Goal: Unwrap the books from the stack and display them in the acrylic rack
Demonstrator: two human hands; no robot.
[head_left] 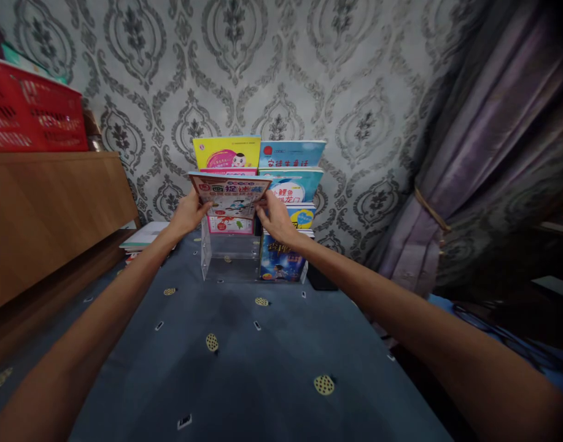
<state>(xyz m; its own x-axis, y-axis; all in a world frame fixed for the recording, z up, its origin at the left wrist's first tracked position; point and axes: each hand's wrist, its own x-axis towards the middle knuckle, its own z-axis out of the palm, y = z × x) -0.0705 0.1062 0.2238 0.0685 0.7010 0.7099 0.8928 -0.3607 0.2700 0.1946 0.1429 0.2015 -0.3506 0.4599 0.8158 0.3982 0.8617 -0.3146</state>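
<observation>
Both arms, cut off near the lower corners, reach forward over the blue cloth (263, 368); the left hand (186, 213) and right hand (278, 218) pinch a picture book (230, 195) by its opposite sides, some fingers hidden behind. It is at the clear rack's (206, 258) left column, contact hard to tell, masking the yellow book's (223, 149) lower part beyond.

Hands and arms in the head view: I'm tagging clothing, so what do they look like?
The left hand and right hand are ungloved. The left forearm and right forearm are bare, with no sleeve, watch or bracelet showing.
</observation>
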